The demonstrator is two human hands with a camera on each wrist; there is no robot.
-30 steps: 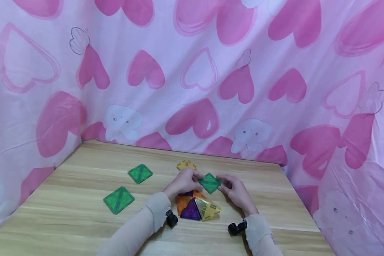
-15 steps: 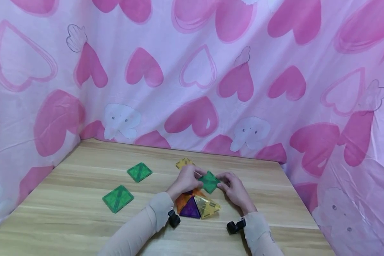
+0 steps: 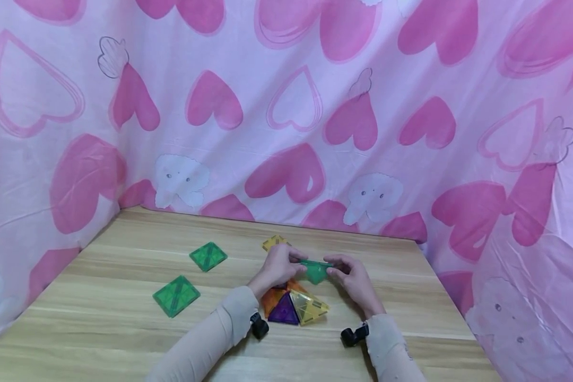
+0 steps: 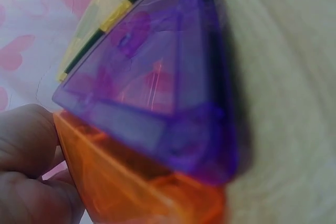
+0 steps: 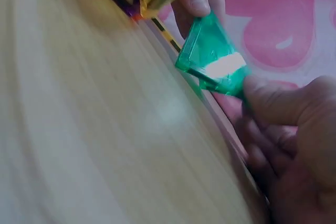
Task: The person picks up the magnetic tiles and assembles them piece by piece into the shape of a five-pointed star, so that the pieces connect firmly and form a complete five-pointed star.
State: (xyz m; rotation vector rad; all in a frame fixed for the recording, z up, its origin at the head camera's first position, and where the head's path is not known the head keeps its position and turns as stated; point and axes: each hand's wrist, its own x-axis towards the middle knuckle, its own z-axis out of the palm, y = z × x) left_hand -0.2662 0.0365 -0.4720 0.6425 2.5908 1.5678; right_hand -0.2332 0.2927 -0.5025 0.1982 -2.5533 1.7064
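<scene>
Green tile (image 3: pixel 317 274) was spread flat half a second ago; now looks folded across its middle. Likely being shaped, not placed yet. Left hand (image 3: pixel 278 265) pinches its 9 o'clock corner, right hand (image 3: pixel 353 276) its 3. It's at 1 o'clock from the multicoloured cluster (image 3: pixel 285 310). No containers visible.

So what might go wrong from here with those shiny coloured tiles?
Two things, perhaps. The green piece is held only at its ends, between the fingers of the left hand and right hand, so it could slip if either grip loosens. The left hand is also close to the orange tile, which sits beside the purple tile; a bump might shift them.
</scene>
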